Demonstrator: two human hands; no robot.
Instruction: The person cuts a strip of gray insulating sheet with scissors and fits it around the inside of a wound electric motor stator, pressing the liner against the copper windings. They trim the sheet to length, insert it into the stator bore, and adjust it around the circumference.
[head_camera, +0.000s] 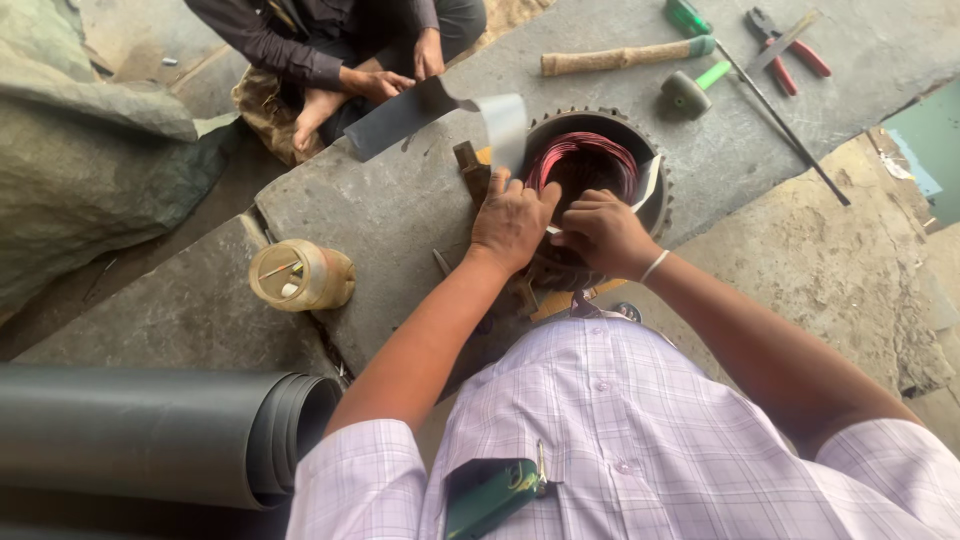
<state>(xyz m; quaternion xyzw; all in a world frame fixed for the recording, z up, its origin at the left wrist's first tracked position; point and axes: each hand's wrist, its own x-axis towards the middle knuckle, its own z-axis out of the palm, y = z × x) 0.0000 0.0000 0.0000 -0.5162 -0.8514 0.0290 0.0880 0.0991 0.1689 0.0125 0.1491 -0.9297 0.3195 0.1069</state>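
Head view: grey stone slab (400, 210) on the ground carries the work. A dark rolled sheet (150, 430) lies at lower left, off the slab. A second person (340, 40) sits at the slab's far edge, one hand on a dark strip (400, 115) that runs toward the stator.

Stator (600, 180): round metal housing, toothed rim, red-copper winding (585, 160) inside the bore. It stands near the slab's middle, directly under both hands.

Left hand (512, 222): fingers curled over the near-left rim of the stator, knuckles up; a pale sheet (503, 125) rises just beyond its fingertips. Whether the fingers pinch that sheet cannot be told.

Right hand (603, 232): fingers bent and closed at the near rim, touching the left hand's fingertips, pressing a thin white strip (645, 190) that curves along the bore's right side. Pale band on the wrist.

Smaller items: yellowish jar (300, 276) on its side, left of the hands; mallet (625, 58), green-handled tool (697, 85), red pliers (790, 45) and a long rod (790, 130) at far right, well apart from both hands.
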